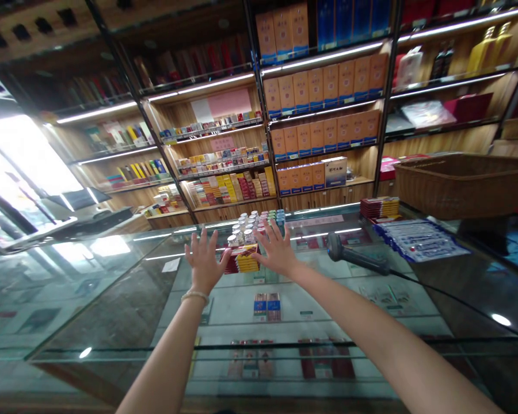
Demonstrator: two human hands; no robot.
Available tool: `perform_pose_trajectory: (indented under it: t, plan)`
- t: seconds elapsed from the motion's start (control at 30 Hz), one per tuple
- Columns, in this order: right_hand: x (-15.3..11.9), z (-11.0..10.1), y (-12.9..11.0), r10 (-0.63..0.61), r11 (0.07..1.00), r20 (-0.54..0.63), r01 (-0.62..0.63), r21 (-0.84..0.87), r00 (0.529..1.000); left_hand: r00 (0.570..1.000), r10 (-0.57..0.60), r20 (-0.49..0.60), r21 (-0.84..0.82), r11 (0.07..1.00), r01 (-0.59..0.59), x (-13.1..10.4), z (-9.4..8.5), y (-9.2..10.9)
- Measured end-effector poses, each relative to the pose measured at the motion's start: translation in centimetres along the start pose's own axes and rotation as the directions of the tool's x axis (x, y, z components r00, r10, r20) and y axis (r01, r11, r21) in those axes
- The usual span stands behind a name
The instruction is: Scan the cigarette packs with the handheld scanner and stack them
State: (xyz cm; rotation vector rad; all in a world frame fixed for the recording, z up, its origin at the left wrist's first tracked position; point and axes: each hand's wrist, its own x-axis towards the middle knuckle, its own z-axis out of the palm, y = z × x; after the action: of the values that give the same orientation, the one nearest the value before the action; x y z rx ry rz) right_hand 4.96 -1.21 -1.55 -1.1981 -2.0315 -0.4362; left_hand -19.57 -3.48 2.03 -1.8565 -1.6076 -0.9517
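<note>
Both hands wide open, fingers spread, palms down over the clear glass-topped surface (233, 299). Left hand (205, 261), pale bracelet (195, 296) on its wrist, has its thumb at the left side of a stack of flat red-and-yellow packs (244, 261). Right hand (278, 253) has its thumb at the stack's right side. Neither has a closed grip; can't tell if the thumbs actually press on it.

Stack lies on the glass between the hands. Just behind it: cluster of small round containers with white, pink, green and blue tops (252, 224). Dark grey handheld scanner with black cable (358, 257) lies right of the right hand. Farther right: overlapping blue-and-white plastic packets (418, 238), a second red-and-yellow pile (380, 208) just behind them, then a brown woven basket (461, 187). Small white paper slip (171, 265) is left of the left hand. Wooden shelves with tan-and-blue boxes (323, 86) stand behind.
</note>
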Motion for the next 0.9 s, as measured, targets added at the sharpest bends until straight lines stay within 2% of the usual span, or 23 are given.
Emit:
perform_pose_trajectory:
  t: [0.2,0.37,0.63,0.77,0.9]
  plan:
    - [1.7,-3.7,3.2,0.038,0.998,-0.069,-0.042,-0.053,0.997,0.998,0.039,-0.053,-0.008,0.999,-0.039,3.5,-0.3,3.9]
    - [1.1,-6.6,6.6,0.053,0.995,-0.064,-0.058,-0.086,0.997,0.997,0.083,-0.005,-0.038,0.996,-0.083,5.2,0.6,8.7]
    - [-1.1,-10.0,10.7,0.071,0.989,-0.045,-0.076,-0.124,0.996,0.997,0.074,-0.014,-0.162,0.984,-0.075,5.4,2.4,16.3]
    - [-2.8,-12.3,13.2,0.062,0.984,-0.044,-0.068,-0.166,0.997,0.997,0.070,-0.019,-0.209,0.975,-0.072,5.2,3.0,19.3]
    - [-4.6,-14.5,16.0,0.103,0.973,-0.035,-0.108,-0.203,0.994,0.996,0.093,-0.014,-0.239,0.966,-0.094,5.1,3.6,21.9]
